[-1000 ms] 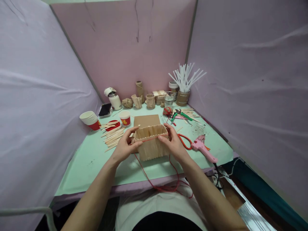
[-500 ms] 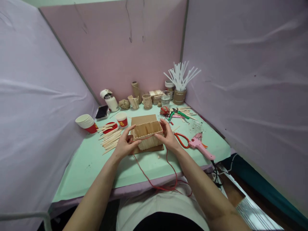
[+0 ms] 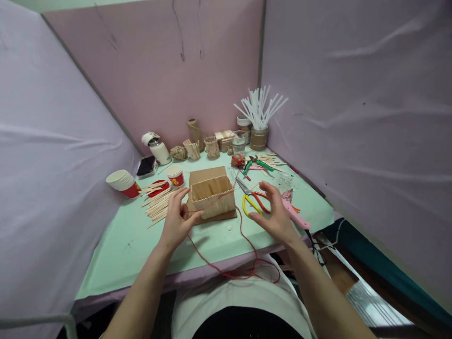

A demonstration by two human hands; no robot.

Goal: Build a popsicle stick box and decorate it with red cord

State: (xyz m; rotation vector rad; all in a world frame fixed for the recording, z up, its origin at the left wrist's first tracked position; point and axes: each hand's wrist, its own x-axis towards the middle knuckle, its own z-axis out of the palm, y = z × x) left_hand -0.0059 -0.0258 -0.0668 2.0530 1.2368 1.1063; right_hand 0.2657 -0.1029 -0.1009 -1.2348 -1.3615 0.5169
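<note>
left hand (image 3: 175,219): pinches red string (image 3: 243,240) beside stick box (image 3: 212,195)
right hand (image 3: 273,214): fingers spread, holds nothing, hides pt of glue gun (image 3: 295,215)
string end: lost below worktop (image 3: 123,245) edge

I see a pink back wall (image 3: 169,80) at upper centre, with creased lilac fabric panels at left (image 3: 45,155) and right (image 3: 360,132). A mint-green table (image 3: 130,245) fills the middle. Dark floor (image 3: 388,292) shows at lower right. Lighting is even and soft.

Both forearms are bare from the elbows down, with no sleeves, watch, rings or gloves showing on the left hand (image 3: 175,220) or the right hand (image 3: 273,217). The torso wears a white top above a black garment.
</note>
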